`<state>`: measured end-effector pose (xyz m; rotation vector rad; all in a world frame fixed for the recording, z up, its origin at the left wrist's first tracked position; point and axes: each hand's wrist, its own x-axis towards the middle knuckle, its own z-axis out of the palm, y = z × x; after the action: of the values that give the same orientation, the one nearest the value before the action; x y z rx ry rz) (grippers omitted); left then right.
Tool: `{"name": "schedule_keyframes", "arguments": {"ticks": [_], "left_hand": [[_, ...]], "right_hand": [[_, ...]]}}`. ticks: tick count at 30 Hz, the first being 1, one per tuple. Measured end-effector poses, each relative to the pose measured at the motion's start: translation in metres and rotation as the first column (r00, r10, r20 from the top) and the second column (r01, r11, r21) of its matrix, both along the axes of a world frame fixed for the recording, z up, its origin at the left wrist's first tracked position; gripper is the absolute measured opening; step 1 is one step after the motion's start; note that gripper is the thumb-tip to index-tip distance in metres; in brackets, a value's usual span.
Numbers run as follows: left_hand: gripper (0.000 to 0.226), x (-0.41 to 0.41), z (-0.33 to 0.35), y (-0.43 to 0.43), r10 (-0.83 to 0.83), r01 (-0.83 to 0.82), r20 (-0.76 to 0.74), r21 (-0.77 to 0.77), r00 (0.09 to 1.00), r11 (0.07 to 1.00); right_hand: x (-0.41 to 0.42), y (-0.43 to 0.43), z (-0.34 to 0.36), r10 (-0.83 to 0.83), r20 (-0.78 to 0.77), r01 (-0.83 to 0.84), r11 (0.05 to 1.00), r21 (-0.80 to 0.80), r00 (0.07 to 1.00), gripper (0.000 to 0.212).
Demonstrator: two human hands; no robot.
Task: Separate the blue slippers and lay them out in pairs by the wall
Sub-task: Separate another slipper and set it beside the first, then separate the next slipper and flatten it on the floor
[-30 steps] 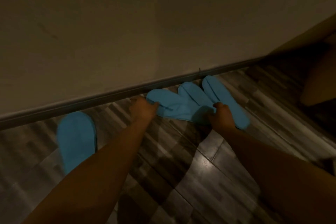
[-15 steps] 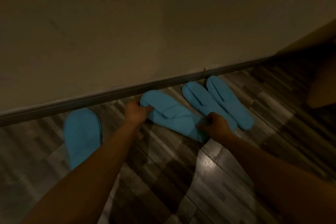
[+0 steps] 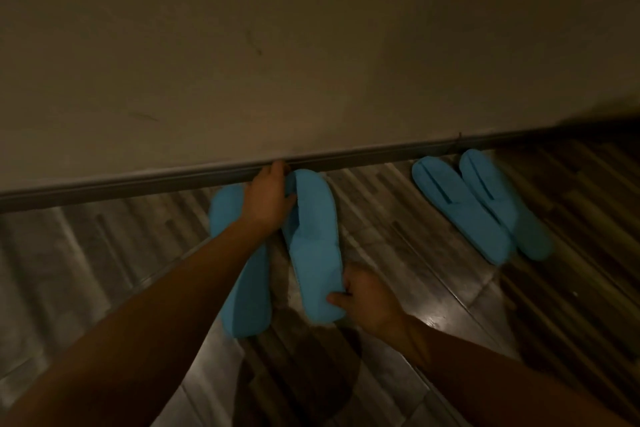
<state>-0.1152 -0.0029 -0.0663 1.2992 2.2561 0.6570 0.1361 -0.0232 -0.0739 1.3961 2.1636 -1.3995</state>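
Observation:
Four blue slippers lie on the dark wood floor by the wall. I hold one slipper (image 3: 313, 246) at both ends: my left hand (image 3: 268, 199) grips its toe near the baseboard, my right hand (image 3: 367, 298) grips its heel. It lies on the floor, just right of another slipper (image 3: 247, 291), which my left forearm partly covers. A second pair, one slipper (image 3: 460, 213) beside the other (image 3: 505, 208), lies together farther right with toes at the baseboard.
A grey baseboard (image 3: 138, 182) runs along the foot of the plain wall (image 3: 311, 45). The floor (image 3: 398, 229) is striped dark wood, dimly lit, with a glossy patch near my right wrist. Deep shadow fills the right side.
I have carried the slipper leftward and turned it toe-to-wall beside the lone slipper. The view has swung left, so the other two slippers now sit far right.

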Motion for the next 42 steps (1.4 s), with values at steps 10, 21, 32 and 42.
{"name": "schedule_keyframes", "arguments": {"ticks": [10,21,32,42], "left_hand": [[0.055,-0.007,-0.008,-0.013,-0.143,0.118,-0.154,-0.157,0.978,0.981],[0.052,-0.005,-0.016,-0.024,-0.132,0.085,-0.211,-0.218,0.969,0.972],[0.043,0.049,0.037,0.061,-0.060,0.062,0.032,-0.050,0.998,0.997],[0.036,0.168,0.024,0.176,0.084,0.049,0.491,-0.253,0.867,0.966]], "right_hand": [[-0.030,-0.013,-0.010,-0.047,-0.028,0.046,0.999,-0.027,0.999,0.019],[-0.027,-0.004,0.002,0.009,0.003,-0.009,1.000,0.030,1.000,0.027],[0.099,0.170,0.090,-0.069,0.198,-0.006,0.934,0.356,0.978,0.032],[0.204,0.204,0.017,-0.510,0.107,0.458,0.833,0.312,0.854,0.049]]}}
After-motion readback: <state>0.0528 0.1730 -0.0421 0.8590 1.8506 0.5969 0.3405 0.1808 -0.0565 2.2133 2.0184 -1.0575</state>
